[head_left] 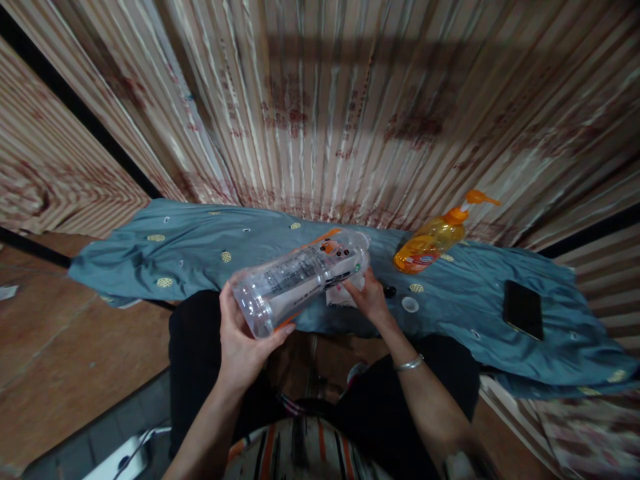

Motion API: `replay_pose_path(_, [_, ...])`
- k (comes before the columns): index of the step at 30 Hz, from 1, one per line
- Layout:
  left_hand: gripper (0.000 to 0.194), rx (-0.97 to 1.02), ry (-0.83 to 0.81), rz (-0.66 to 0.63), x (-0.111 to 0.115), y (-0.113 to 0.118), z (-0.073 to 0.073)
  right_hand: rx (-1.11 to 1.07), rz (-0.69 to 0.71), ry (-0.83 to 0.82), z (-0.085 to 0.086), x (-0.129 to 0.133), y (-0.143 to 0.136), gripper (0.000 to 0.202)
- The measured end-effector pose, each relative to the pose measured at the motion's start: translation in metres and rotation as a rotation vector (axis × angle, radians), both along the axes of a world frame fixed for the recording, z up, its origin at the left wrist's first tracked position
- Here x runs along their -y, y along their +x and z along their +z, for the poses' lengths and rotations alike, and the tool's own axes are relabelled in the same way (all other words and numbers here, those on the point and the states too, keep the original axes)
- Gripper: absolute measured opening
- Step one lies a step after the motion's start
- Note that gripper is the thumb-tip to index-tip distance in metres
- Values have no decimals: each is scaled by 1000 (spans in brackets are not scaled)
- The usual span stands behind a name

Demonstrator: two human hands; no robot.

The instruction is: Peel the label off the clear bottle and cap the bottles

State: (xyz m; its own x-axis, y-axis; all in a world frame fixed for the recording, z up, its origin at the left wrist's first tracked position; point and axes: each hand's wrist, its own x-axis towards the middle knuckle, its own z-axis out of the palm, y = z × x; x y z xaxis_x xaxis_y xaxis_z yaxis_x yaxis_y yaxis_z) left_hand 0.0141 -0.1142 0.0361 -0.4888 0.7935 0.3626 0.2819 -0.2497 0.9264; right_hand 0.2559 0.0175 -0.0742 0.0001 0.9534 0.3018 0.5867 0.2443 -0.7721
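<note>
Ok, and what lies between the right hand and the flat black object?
In the head view, a small dark object lies beside the right hand, then a round white piece. From there to the flat black object, only patterned cloth shows.

Clear, glossy plastic is seen in the large bottle [300,277], held above the blue-grey cloth [260,240], which is matt and creased. On that cloth, smooth translucent orange plastic is shown by the pump bottle [425,245]; behind it, pleated fabric is presented by the curtain [320,120].
</note>
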Motion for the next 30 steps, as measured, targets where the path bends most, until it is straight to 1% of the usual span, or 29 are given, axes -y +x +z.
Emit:
replay_pose_path(4, [104, -7, -7, -15, 0, -1, 1, 12, 0, 21, -2, -1, 1, 55])
replay_pose_path(10, [106, -19, -11, -11, 0, -2, 2, 13, 14, 18, -4, -1, 2, 64])
replay_pose_path(16, [108, -21, -24, 7, 1, -2, 1, 33, 2, 19, -6, -1, 2, 61])
replay_pose_path(30, [104, -22, 3, -15, 0, -1, 2, 31, 12, 32, -6, -1, 3, 60])
